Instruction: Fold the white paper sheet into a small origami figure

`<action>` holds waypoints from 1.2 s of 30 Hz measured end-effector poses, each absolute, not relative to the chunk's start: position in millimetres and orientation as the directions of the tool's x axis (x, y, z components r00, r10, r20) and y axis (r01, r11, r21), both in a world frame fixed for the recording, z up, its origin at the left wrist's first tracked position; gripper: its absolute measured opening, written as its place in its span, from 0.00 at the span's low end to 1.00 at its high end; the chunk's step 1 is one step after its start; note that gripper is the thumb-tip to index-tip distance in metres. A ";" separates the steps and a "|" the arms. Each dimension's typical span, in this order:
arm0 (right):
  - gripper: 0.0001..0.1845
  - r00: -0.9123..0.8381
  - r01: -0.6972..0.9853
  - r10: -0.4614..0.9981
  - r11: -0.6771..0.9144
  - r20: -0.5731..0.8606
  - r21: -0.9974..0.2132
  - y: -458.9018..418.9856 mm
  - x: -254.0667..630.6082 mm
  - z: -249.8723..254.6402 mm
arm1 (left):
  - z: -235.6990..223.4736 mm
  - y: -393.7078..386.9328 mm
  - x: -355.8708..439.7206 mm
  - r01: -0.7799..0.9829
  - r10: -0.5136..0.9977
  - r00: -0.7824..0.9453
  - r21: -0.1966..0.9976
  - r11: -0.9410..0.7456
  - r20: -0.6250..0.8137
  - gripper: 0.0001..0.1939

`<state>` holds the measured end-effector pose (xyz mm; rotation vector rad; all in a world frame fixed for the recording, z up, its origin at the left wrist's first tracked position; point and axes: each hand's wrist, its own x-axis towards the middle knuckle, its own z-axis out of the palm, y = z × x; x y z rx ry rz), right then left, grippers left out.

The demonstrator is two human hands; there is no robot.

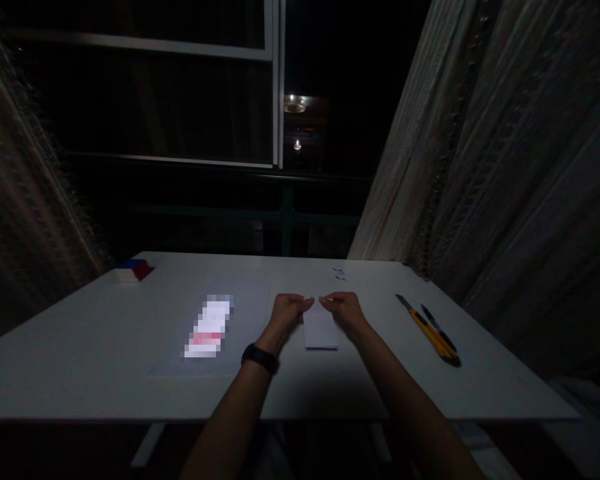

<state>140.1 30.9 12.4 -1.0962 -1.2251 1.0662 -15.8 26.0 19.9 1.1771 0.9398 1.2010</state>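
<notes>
A folded piece of white paper (pixel 321 331) is between my two hands, just above or on the white table. My left hand (pixel 289 312), with a dark band on its wrist, pinches the paper's far left corner between thumb and fingers. At the far right corner, my right hand (pixel 344 308) grips the same paper, thumb on top. The two thumb tips point at each other with a small gap between them. The fingers under the paper are hidden.
On the table (pixel 90 360), a lit phone (pixel 209 327) lies on a large sheet (pixel 253 313) to the left. A colourful cube (pixel 133 270) sits far left. Right are a yellow utility knife (pixel 427 333) and a dark pen (pixel 437 327). Small scraps (pixel 339 274) lie at the back.
</notes>
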 end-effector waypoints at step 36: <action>0.15 -0.029 0.190 0.928 0.371 0.373 -0.909 30.2 127.5 6.8 | 9.0 37.0 -14.7 0.309 0.922 0.009 0.876 -0.370 0.386 0.15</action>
